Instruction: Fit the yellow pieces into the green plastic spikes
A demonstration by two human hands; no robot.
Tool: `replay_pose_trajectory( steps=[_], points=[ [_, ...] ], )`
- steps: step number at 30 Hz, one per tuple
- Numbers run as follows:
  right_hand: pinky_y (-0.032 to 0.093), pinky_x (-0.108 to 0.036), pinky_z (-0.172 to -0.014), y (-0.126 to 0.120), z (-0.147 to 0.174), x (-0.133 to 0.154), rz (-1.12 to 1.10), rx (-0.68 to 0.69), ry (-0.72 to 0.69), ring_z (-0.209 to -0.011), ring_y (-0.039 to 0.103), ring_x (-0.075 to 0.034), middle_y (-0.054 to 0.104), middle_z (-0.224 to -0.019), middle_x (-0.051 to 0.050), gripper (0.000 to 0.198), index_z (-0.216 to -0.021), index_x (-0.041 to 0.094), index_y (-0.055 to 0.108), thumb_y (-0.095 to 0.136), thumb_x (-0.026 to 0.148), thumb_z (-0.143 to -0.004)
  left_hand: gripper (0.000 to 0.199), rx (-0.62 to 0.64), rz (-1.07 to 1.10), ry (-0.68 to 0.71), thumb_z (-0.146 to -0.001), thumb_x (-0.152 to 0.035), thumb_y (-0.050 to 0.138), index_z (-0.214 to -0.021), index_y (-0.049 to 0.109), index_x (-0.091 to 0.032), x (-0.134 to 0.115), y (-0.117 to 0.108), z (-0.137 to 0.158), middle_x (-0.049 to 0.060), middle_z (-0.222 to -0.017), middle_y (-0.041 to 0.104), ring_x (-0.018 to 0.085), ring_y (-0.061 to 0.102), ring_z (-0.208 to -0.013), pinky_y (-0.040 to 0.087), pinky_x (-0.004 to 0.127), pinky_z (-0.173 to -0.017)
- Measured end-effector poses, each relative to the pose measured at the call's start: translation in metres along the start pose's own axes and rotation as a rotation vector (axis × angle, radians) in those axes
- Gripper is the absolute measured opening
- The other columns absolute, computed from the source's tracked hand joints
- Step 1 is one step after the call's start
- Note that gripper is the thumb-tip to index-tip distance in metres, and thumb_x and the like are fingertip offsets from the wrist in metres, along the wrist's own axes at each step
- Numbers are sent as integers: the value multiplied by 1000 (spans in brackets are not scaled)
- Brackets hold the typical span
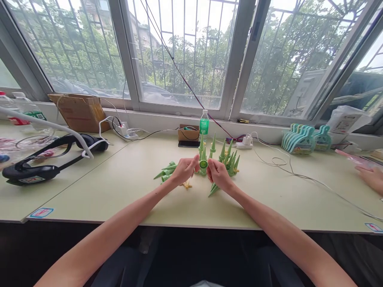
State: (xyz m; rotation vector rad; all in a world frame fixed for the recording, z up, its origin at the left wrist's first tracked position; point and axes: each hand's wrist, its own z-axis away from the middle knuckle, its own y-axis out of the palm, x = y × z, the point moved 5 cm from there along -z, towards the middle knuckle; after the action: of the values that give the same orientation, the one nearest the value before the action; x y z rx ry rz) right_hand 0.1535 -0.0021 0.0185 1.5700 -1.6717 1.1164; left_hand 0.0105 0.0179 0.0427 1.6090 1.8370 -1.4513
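Note:
Between my two hands, above the table, is a green plastic piece (203,164) with its round, hollow-looking end facing me. My left hand (186,170) is closed on its left side, and my right hand (219,173) is closed on its right side. Pointed green cones (229,161) stand in a group just behind and to the right of my right hand, some with yellow parts among them. More green cones (167,171) lie beside my left hand. Small yellow pieces (187,184) rest on the table below it. My fingertips are partly hidden.
Behind the cones stand a green-labelled bottle (204,122), a small cardboard box (189,132) and a dark phone (189,144). A black headset (32,171) lies left. Cables (295,173) and turquoise hangers (299,139) are right, near another person's hand (371,179).

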Motion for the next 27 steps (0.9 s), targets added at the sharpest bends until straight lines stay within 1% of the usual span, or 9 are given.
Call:
replay_pose_trajectory(
  steps=[3, 6, 11, 17, 24, 27],
  points=[
    [30, -21, -33, 0, 1, 1, 21, 18, -15, -33, 39, -7, 45, -50, 5, 47, -67, 21, 40, 39, 59, -95, 71, 142, 77, -59, -92, -64, 31, -51, 58, -13, 6, 8, -1, 3, -44, 56, 8, 48, -36, 37, 20, -41],
    [31, -21, -34, 0, 1, 1, 34, 16, -17, -32, 38, -7, 44, -48, 6, 46, -67, 22, 39, 38, 58, -95, 68, 196, 112, -61, -91, -65, 35, -56, 59, -12, 7, 10, 0, 2, -44, 57, 8, 47, -34, 36, 19, -39],
    [30, -21, -34, 0, 0, 2, 38, 33, -9, -31, 37, -7, 41, -45, 8, 46, -68, 22, 36, 37, 60, -95, 58, 234, 111, -39, -92, -62, 38, -64, 55, -14, 8, 9, 2, -1, -42, 54, 8, 46, -34, 34, 18, -38],
    [29, -22, -34, 1, 1, 2, 60, 51, 1, -32, 38, -8, 41, -45, 8, 46, -69, 23, 34, 35, 61, -95, 50, 257, 136, -14, -90, -61, 43, -68, 46, -17, 5, 8, 2, -3, -47, 53, 9, 49, -38, 37, 18, -40],
    [30, -21, -35, 1, 2, 2, 80, 76, -18, -32, 37, -8, 43, -45, 8, 42, -71, 23, 34, 34, 56, -97, 39, 248, 87, 9, -89, -54, 50, -83, 52, -16, -2, 3, 6, -5, -49, 50, 8, 47, -39, 36, 18, -40],
    [30, -21, -35, 1, 2, 2, 89, 83, -15, -32, 36, -8, 43, -44, 9, 42, -73, 23, 35, 34, 57, -97, 37, 220, 87, 59, -87, -52, 55, -91, 54, -15, -3, 3, 5, -4, -57, 52, 8, 50, -44, 41, 18, -42]
  ],
)
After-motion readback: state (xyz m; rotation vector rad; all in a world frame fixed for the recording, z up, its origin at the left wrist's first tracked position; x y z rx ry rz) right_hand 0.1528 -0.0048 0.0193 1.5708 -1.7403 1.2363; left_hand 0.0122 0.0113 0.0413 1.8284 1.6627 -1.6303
